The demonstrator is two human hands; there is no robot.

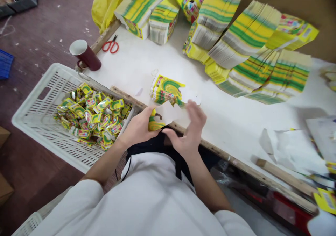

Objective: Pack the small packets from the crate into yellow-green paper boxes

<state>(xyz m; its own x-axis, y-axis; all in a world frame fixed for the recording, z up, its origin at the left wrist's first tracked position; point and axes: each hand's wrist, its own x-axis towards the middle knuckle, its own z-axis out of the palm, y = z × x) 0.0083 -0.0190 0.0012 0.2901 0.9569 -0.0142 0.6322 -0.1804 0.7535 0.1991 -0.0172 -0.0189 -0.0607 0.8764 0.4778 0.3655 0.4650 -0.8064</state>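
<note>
My left hand (139, 128) is closed around a flat yellow-green printed carton blank (164, 116), held at the table's near edge with its white inner side up. My right hand (191, 131) rests against the same blank from the right, its fingers bent around the card's edge and slightly blurred. Just beyond my hands lies a small pile of flat blanks (168, 89) on the white table (231, 120). To the left stands a white slotted plastic crate (39, 106) holding several folded yellow-green little boxes (91, 113).
Large fanned stacks of flat blanks (252, 50) cover the table's far right. More bundles (147, 12) sit at the back by a yellow bag (105, 1). A dark red mug (85, 54) and red scissors (110, 45) lie at the left. White paper scraps (294, 148) lie right.
</note>
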